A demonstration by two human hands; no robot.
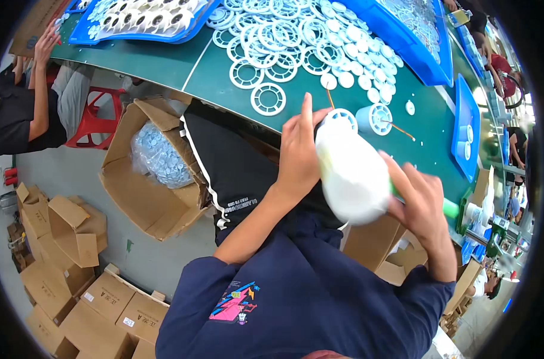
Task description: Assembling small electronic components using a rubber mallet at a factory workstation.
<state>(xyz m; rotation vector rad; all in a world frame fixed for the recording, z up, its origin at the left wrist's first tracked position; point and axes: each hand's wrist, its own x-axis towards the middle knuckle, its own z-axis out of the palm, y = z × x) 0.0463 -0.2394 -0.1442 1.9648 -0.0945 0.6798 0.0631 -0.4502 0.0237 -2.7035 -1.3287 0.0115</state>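
My right hand [424,200] is closed around the green handle [451,208] of what looks like a mallet, with a large white head [353,173] blurred by motion. The head hangs in front of the table edge and covers much of what lies behind it. Beside it, my left hand [299,146] curls against a pale blue spool [344,118] with a slotted end, its index finger raised. A brown wire sticks up by this spool. To the right lies a second spool [379,119] with a brown wire coming from its centre.
Pale slotted rings [268,99] and small round discs [373,66] are heaped on the green table [206,84]. Blue trays stand at the back and right [460,158]. Left of me are an open carton [119,185] holding bagged blue parts and a seated person [30,113].
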